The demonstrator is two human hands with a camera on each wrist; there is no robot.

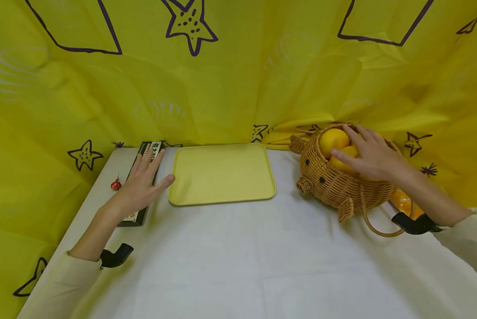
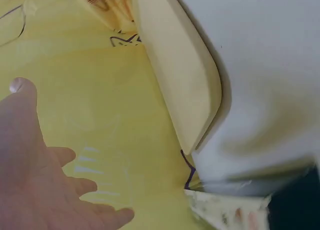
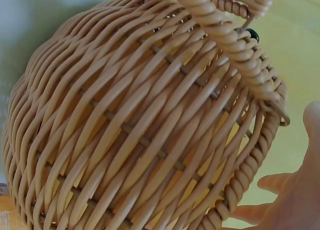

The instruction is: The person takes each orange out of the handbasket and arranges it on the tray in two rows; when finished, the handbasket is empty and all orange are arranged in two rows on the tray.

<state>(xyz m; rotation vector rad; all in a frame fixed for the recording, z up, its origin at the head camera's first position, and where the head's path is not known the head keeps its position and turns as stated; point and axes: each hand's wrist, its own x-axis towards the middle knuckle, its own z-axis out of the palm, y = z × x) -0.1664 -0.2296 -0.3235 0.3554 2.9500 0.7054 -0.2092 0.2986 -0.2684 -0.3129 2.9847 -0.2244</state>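
On the right of the head view stands a wicker basket shaped like a pig, holding several round yellow-orange fruits. My right hand is spread over its opening, thumb near the fruit, fingers extended and gripping nothing. The right wrist view is mostly filled by the basket's woven side, with part of the right hand beyond the rim. At the left, my left hand hovers with fingers spread above a dark box with printed lettering. It holds nothing.
A pale yellow tray lies near the back of the white table. Left of the box is a small red ornament. An orange packet lies behind the basket's right side. Yellow cloth hangs behind.
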